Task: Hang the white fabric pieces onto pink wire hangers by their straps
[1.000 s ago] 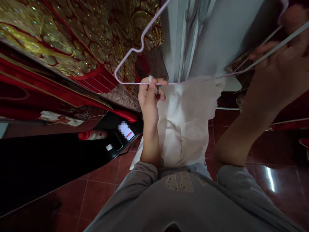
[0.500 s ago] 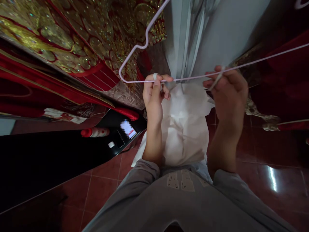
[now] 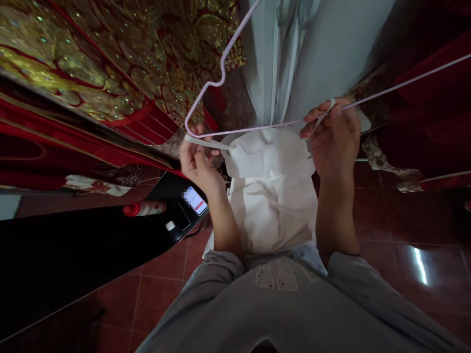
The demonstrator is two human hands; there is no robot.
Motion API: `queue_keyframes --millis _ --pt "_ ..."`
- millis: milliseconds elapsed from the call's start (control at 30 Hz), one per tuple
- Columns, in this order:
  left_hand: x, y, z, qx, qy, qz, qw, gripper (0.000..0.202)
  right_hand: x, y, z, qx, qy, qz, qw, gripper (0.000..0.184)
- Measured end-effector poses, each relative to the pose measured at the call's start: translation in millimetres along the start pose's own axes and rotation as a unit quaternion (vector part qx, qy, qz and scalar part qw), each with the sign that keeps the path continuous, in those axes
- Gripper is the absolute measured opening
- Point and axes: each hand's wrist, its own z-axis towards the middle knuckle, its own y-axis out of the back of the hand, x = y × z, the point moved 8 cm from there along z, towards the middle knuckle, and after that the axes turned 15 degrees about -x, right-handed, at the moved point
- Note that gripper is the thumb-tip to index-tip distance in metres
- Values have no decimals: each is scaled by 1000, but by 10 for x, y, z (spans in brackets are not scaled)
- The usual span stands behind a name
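Note:
A pale pink clothes hanger spans the view in front of me, its notched arm rising at the left. My left hand is closed on a white strap, just under the hanger's left corner. The strap runs right to a white garment that hangs below the bar, in front of my body. My right hand grips the hanger's lower bar, thumb on top. Another white strap is looped over its fingers. The hanger's hook is out of view.
Red and gold sequinned clothes hang at the left, dark red clothes at the right. A black table bears a red-capped bottle, a lit phone, a dark phone and a small white case.
My left hand has let go of the hanger's bar and moved left and down to its corner, drawing the strap outward. My right hand has shifted slightly left.

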Motion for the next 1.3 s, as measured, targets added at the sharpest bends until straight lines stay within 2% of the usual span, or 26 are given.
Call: queue_keyframes --millis 100,167,267,333,467,567,700,800,867,933,967,1033,1100,1167,1233,1300 --pt "-43 105 218 -5 -36 -5 999 18 35 -32 -1 -3 21 19 1000 29" --pt "-108 28 297 27 -46 -9 999 25 36 -50 1 6 22 28 999 30" --pt "-292 -258 304 120 -54 -6 991 34 25 -36 15 13 13 30 999 35" --pt "-431 -475 280 179 -50 18 982 28 22 -7 24 10 5 16 1000 36" --pt "-603 -814 276 251 -4 90 964 13 6 15 15 8 -17 -26 999 32" --pt "-684 -996 267 285 10 118 951 11 24 -13 4 11 1 -8 1000 32" --pt "-676 -1029 325 237 24 108 965 22 8 -34 -6 12 16 15 1000 29" --pt "-589 -916 364 175 6 60 983 31 -20 -30 -19 8 6 1 1000 27" --pt "-381 -748 355 97 77 18 992 30 -19 -35 -32 4 5 -1 1000 28" --pt "-126 -613 228 35 188 -15 981 18 -5 -55 -46 5 10 6 1000 29" --pt "-44 -601 127 34 225 -23 974 12 -1 -70 -55 7 11 9 1000 30" --pt "27 -647 -81 62 263 -42 962 19 12 -110 -76 14 17 16 1000 29" --pt "-8 -715 -219 88 246 -65 963 25 22 -145 -99 20 21 24 999 27" --pt "-64 -747 -266 91 208 -75 971 25 43 -123 -106 0 34 32 999 23" --pt "-87 -752 -254 91 178 -69 977 20 89 5 -83 -55 60 48 996 14" --pt "-75 -725 -202 85 163 -53 981 16 182 252 -37 -140 100 79 982 18"
